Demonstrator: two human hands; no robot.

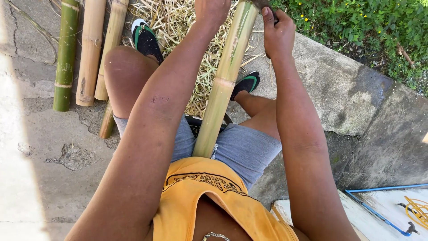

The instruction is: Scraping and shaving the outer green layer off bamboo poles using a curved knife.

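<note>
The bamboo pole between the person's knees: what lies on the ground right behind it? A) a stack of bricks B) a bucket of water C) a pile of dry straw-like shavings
C: behind the bamboo pole, pale dry shavings cover the ground between the two sandals.

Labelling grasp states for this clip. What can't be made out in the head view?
- Left hand: fingers cut off by the top edge, so its grip is unclear.
- Dark tool in the right hand: mostly cut off by the top edge; kind unclear.
- Bamboo pole: lower end hidden behind the shorts and shirt.
</note>
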